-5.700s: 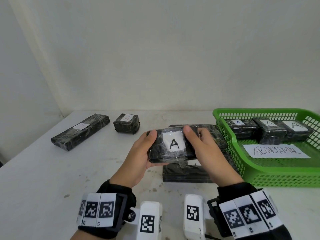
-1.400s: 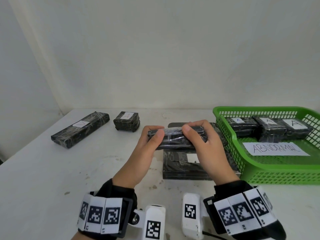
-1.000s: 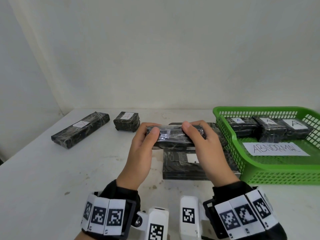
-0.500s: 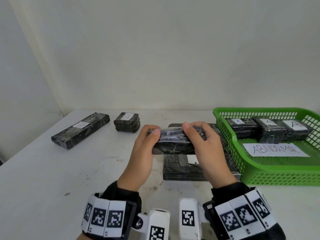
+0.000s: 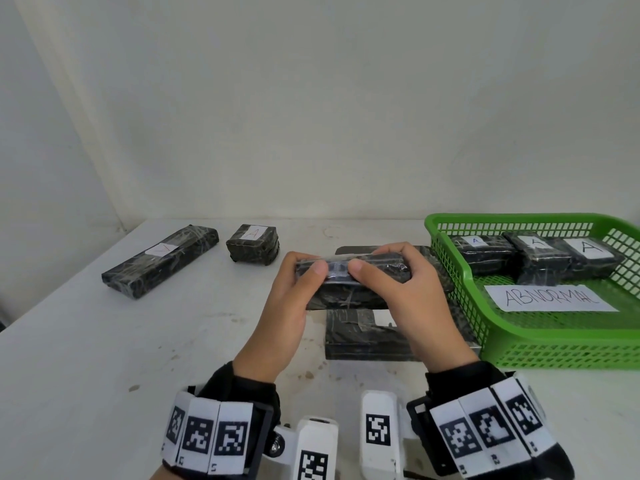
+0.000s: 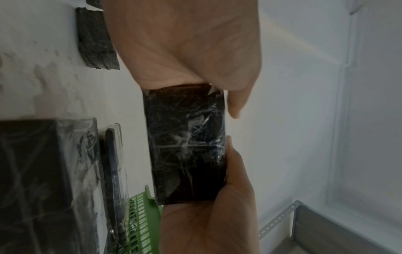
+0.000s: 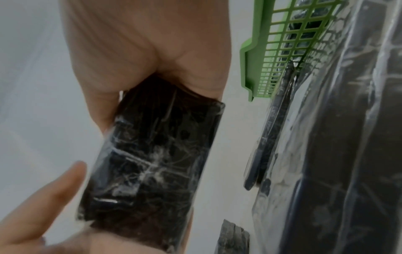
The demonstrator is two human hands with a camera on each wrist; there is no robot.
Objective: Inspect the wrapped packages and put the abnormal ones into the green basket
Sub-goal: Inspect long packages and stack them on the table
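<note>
You've got the wrapped package [image 5: 349, 287] up off the table [image 5: 104, 358], held between both hands. Left hand [image 5: 287, 317] grips its left end, right hand [image 5: 412, 306] grips its right end, thumbs on the near top edge, fingers curled over the far side. Both grips are closed on the package, not loose. The wrist views show the ends seated in the palms, with the middle stretch of film bare between them.

It sits mid-scene above a larger flat package [image 5: 367, 337] lying on the table, just left of the green basket [image 5: 554, 351]. The basket holds three packages labelled A and an ABNORMAL sign [image 5: 550, 298].

Handling, as judgement: looks like a stiff, boxy block under clear stretch film, probably light enough for one hand. The film is glossy and wrinkled, so expect it to be slippery and to shift a bit over the core. Grip across the short ends or the long edges, not by pinching loose film. No label shows on the faces now turned to the cameras, so you can't call it normal or abnormal from here.

Elsewhere, a long package [image 5: 159, 261] lies far left, and a small package [image 5: 252, 242] marked A sits just right of it, well apart from the basket.
</note>
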